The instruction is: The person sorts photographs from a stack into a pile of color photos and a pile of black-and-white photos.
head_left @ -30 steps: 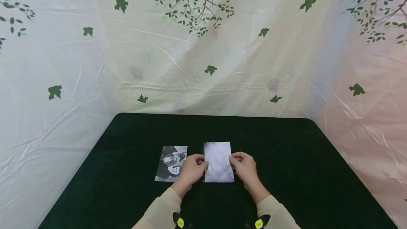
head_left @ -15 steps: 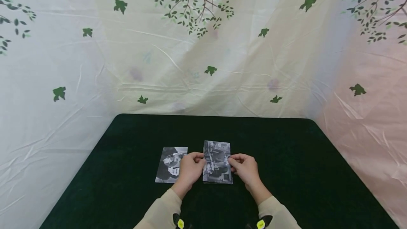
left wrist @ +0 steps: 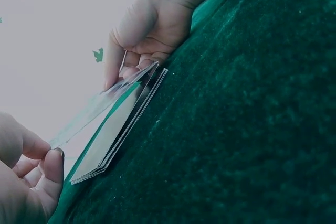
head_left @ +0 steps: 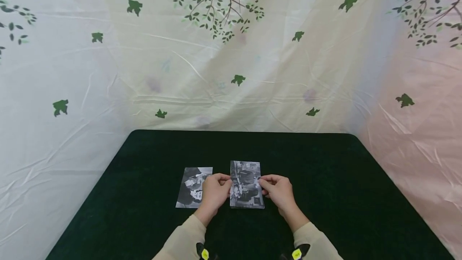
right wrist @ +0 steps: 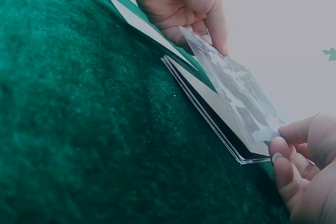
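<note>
Left hand (head_left: 215,191) — one, pinching; right hand (head_left: 279,191) — one, pinching | we hold one photo (head_left: 247,185) between them | one stack (left wrist: 108,136) beneath, cards uncountable | second photo (head_left: 192,187) leftward

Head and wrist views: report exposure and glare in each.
Head: soft light, dark green table showing little texture; left wrist: backdrop bleached nearly white; right wrist: backdrop bleached too, held photo pale and hazy.

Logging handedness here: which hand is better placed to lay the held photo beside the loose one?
Probably the left hand: it pinches the held photo by the edge nearest the loose photo; the right hand pinches the opposite edge.
</note>
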`<state>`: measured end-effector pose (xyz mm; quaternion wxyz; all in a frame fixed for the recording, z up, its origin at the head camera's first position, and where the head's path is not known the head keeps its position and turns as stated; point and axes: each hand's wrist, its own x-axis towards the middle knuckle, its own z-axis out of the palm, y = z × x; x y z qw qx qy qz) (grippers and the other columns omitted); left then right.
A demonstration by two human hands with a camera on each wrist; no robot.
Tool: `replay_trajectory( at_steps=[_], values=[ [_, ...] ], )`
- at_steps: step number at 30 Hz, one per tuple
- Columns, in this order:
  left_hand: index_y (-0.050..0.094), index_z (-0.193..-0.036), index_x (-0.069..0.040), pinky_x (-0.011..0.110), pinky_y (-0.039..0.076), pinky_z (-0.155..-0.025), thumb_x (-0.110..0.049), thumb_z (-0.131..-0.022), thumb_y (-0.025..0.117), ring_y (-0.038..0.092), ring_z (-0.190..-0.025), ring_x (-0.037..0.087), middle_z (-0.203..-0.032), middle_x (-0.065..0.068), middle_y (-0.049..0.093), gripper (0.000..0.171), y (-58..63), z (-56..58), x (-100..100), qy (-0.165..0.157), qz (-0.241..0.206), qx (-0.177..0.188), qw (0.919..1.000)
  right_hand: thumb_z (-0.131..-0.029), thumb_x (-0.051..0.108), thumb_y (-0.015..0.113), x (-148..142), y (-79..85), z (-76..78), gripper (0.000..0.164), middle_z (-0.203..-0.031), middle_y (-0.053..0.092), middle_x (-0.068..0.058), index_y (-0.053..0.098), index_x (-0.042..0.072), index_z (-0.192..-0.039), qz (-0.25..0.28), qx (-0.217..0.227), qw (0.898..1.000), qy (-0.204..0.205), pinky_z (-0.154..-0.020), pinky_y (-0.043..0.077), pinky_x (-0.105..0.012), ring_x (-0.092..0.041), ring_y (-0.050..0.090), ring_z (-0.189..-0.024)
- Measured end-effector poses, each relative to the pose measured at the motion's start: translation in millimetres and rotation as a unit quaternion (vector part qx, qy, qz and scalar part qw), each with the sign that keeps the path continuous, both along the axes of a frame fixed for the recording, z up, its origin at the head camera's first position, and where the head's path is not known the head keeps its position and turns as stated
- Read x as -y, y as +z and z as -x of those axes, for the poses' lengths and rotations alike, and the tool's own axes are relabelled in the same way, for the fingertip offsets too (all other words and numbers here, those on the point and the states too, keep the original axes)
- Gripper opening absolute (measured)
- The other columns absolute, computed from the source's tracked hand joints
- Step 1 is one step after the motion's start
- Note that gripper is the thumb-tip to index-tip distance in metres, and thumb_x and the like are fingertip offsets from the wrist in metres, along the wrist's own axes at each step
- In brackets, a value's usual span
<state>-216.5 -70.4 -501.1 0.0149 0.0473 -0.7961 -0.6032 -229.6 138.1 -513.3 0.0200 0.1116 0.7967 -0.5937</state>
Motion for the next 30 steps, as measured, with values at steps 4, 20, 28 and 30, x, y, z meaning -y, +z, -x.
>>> replay_trajectory(
  at_steps=[4, 20, 28, 30],
  values=[
    [0.069, -0.098, -0.003, 0.028, 0.053, -0.055, -0.009, -0.091, 0.063, 0.061, -0.059, 0.015, -0.077, 0.005, 0.063, 0.011, 2.3, 0.3, -2.2, 0.003, 0.000, -0.008, 1.0000, -0.089, 0.022, 0.069, -2.9, 3.6, 0.8, 0.016, -0.091, 0.067, -0.007, 0.073, 0.010, -0.099, 0.001, -0.003, 1.000, 0.001, -0.063, 0.053, -0.033, -0.020, 0.064, -0.071],
    [0.069, -0.096, -0.002, 0.031, 0.053, -0.057, -0.009, -0.091, 0.063, 0.060, -0.059, 0.014, -0.076, 0.007, 0.064, 0.010, 19.6, 3.8, 11.0, -0.005, -0.013, -0.020, 0.9997, -0.087, 0.026, 0.072, 11.1, 20.0, -13.0, 0.020, -0.095, 0.068, -0.007, 0.073, 0.010, -0.100, 0.057, -0.032, 0.998, -0.024, -0.067, 0.053, -0.033, -0.021, 0.065, -0.073],
    [0.067, -0.105, -0.004, 0.034, 0.052, -0.063, -0.016, -0.094, 0.061, 0.058, -0.067, 0.019, -0.081, 0.010, 0.062, 0.017, 25.3, -5.0, 44.9, -0.016, -0.041, 0.054, 0.9976, -0.084, 0.033, 0.074, 36.7, 18.1, -23.7, 0.030, -0.092, 0.069, -0.007, 0.072, 0.008, -0.101, 0.099, -0.020, 0.995, -0.010, -0.068, 0.054, -0.033, -0.020, 0.065, -0.074],
    [0.067, -0.106, -0.004, 0.033, 0.051, -0.062, -0.017, -0.094, 0.062, 0.058, -0.067, 0.020, -0.081, 0.010, 0.062, 0.018, 25.1, -8.4, 54.6, -0.011, -0.034, 0.063, 0.9974, -0.084, 0.032, 0.074, 44.9, 18.3, -25.9, 0.030, -0.091, 0.069, -0.008, 0.072, 0.007, -0.101, 0.107, -0.018, 0.994, 0.003, -0.067, 0.054, -0.033, -0.020, 0.065, -0.074]
  ],
)
